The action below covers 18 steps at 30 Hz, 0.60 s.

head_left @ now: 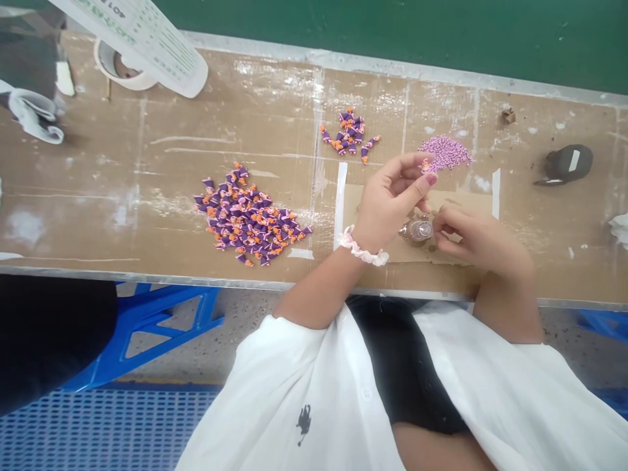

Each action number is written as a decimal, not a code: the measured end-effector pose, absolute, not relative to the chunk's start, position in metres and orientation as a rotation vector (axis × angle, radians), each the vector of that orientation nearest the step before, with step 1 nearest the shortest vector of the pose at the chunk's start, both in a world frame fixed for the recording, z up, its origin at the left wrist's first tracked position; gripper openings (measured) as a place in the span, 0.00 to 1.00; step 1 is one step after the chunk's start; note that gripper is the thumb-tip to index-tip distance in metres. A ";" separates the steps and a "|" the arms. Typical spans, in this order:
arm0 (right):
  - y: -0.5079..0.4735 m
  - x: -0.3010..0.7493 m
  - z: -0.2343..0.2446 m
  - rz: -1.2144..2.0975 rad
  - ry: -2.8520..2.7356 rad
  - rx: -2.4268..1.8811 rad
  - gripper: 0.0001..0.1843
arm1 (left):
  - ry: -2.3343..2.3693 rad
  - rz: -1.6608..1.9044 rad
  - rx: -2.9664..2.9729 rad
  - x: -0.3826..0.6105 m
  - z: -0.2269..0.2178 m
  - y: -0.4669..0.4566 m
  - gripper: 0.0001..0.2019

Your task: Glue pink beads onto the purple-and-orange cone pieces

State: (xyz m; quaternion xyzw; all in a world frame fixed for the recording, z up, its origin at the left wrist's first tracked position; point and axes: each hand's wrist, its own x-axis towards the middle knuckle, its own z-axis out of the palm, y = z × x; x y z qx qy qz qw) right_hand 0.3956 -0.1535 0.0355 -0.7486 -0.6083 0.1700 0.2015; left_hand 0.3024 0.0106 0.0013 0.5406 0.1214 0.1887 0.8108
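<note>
My left hand (392,199), with a pale pink scrunchie at the wrist, pinches a tiny orange-and-pink figure piece (426,165) between thumb and forefinger. Just below it, my right hand (464,235) is curled with its fingertips together beside a small clear container (420,229); whatever those fingers hold is hidden. Beyond the left hand lies a heap of small pink-purple beads (447,152). Small purple-and-orange figures form a small cluster (349,134) behind the left hand. A larger heap of purple-and-orange figures (248,219) lies further left.
Cardboard under clear film covers the table (196,118). A roll of tape (105,62) and a white printed packet (161,52) lie at the back left, near a white strap (36,114). A dark grey object (569,162) sits at right. A blue stool (167,320) stands below the table edge.
</note>
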 end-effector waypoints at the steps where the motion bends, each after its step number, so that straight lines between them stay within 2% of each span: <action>1: -0.154 0.396 0.035 0.490 -1.694 -2.097 0.07 | 0.268 0.384 1.133 0.302 0.003 0.010 0.13; 13: -0.152 0.400 0.028 0.411 -1.739 -2.005 0.08 | 0.286 0.308 1.213 0.302 0.003 0.010 0.12; 18: -0.152 0.398 0.029 0.246 -1.678 -1.930 0.10 | 0.302 0.248 1.148 0.302 0.005 0.010 0.16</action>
